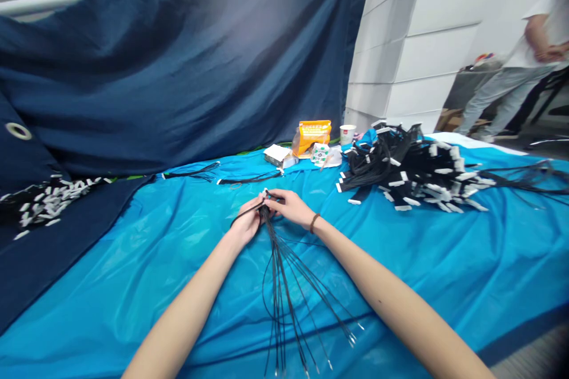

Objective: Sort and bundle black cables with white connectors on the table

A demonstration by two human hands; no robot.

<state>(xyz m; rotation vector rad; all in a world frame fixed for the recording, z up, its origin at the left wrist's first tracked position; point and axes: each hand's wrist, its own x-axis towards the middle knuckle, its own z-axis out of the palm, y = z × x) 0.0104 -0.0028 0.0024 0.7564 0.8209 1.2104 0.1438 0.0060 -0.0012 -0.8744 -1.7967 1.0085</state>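
table cover: thin bright-blue plastic sheet, glossy, crinkled, catching soft highlights.
backdrop: dark navy cloth, matt, woven look, hanging in loose folds.
eyelet: pale ring set in the cloth, dull sheen; metal or plastic cannot be told.
cable bundle: thin black cords, smooth, slightly shiny, with small bright metallic-looking tips.
cable heap: black cords, matt to satin, with white tags, smooth.
white pieces: small, matt, plastic-looking.
pouch: orange packet, glossy film.
cup: white, paper-like, matt.
wristband: thin, brown, matt.
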